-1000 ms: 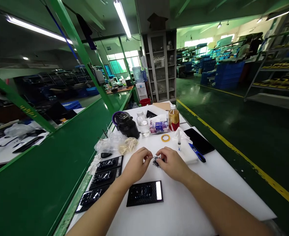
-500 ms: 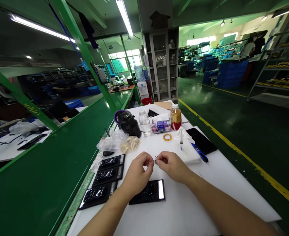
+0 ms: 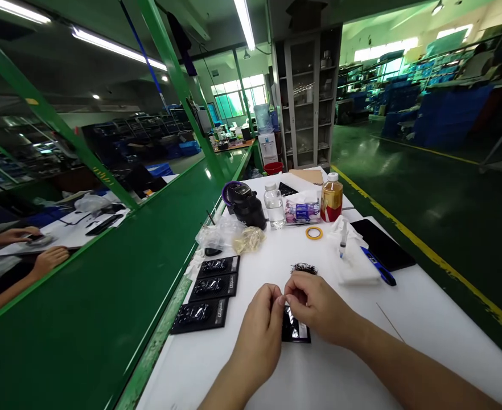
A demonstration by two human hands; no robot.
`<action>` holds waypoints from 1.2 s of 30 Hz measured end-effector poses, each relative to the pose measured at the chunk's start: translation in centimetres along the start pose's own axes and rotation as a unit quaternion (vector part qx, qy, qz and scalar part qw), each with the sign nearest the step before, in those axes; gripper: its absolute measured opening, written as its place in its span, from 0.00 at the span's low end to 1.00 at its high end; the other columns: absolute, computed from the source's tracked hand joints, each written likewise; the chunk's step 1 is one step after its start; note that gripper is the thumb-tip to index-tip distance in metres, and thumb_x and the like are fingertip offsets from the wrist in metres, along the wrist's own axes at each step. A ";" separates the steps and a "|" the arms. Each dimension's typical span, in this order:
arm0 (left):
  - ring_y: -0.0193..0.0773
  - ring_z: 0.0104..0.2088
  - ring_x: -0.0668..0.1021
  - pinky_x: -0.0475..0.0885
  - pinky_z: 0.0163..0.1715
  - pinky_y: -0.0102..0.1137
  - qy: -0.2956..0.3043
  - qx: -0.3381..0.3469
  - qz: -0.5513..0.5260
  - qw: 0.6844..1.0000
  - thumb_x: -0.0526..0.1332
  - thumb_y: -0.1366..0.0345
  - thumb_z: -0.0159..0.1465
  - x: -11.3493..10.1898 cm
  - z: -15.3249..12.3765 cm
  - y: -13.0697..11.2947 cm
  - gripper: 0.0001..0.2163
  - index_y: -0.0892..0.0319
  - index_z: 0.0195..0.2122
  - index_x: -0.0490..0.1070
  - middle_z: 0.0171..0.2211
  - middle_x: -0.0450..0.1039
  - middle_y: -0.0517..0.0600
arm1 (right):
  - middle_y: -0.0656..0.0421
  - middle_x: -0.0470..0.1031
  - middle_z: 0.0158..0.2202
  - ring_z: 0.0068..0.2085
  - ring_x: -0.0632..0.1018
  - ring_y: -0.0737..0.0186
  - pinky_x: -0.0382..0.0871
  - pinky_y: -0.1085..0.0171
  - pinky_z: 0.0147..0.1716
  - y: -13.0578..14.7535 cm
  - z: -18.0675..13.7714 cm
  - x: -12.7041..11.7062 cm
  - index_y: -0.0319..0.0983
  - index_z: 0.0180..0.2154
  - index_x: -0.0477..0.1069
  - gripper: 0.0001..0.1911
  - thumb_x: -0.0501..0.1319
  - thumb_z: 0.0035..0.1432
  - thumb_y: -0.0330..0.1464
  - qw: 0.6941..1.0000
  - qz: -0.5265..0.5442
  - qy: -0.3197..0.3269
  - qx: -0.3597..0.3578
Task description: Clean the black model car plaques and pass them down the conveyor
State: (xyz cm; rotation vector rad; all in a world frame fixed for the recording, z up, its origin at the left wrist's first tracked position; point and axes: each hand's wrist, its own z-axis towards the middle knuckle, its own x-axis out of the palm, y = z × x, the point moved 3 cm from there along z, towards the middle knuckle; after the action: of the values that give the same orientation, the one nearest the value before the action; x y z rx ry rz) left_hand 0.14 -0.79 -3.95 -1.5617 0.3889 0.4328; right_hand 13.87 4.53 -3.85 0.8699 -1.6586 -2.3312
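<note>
My left hand (image 3: 260,329) and my right hand (image 3: 319,307) meet fingertip to fingertip above a black packaged card (image 3: 296,330) on the white table (image 3: 404,307). Both hands are pinched on something too small to make out. A small pile of black tangled parts (image 3: 304,267) lies just beyond my right hand. Three more black packaged cards (image 3: 210,285) lie in a column to the left of my hands.
Further back stand a black jug (image 3: 246,206), a clear bottle (image 3: 274,206), a tea bottle (image 3: 332,197), a tissue pack (image 3: 302,210), a yellow tape ring (image 3: 314,232), a syringe (image 3: 343,239), a blue tool (image 3: 379,266) and a black phone (image 3: 381,244). Another person's hands (image 3: 33,250) work at left.
My hands drew back toward me and now hover over the black card. The pile of black parts they were at lies uncovered. The view turned left.
</note>
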 end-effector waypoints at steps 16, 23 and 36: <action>0.37 0.34 0.75 0.70 0.36 0.31 -0.138 0.206 0.060 0.967 0.56 0.67 0.68 -0.7 -1.7 0.0 0.04 0.54 0.35 0.68 0.32 0.73 0.47 | 0.66 0.61 0.21 0.23 0.61 0.70 0.54 0.67 0.24 -1.3 -0.1 0.6 0.37 0.29 0.68 0.09 0.60 0.57 0.36 0.940 0.272 0.129 0.159; 0.35 0.34 0.79 0.74 0.36 0.29 -0.146 0.307 0.107 0.934 0.57 0.75 0.66 -2.0 -3.3 -0.4 0.09 0.52 0.39 0.70 0.33 0.78 0.46 | 0.64 0.63 0.25 0.26 0.64 0.68 0.58 0.67 0.26 -0.2 -1.3 0.9 0.37 0.32 0.70 0.10 0.60 0.60 0.38 0.953 0.215 0.157 0.144; 0.37 0.31 0.82 0.78 0.30 0.26 -0.321 0.096 0.194 0.922 0.60 0.61 0.65 -13.4 -13.5 12.5 0.05 0.51 0.34 0.75 0.33 0.80 0.45 | 0.51 0.72 0.53 0.56 0.70 0.53 0.64 0.54 0.57 4.9 2.2 8.5 0.38 0.55 0.67 0.20 0.55 0.62 0.24 0.958 -0.212 0.166 -0.096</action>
State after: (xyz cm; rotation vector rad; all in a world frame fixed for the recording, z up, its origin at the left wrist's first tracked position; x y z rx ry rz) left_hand -17.23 -14.94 -7.79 -1.0673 0.2128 1.1427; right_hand 4.72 0.80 -2.01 1.5949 -1.1781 -2.3655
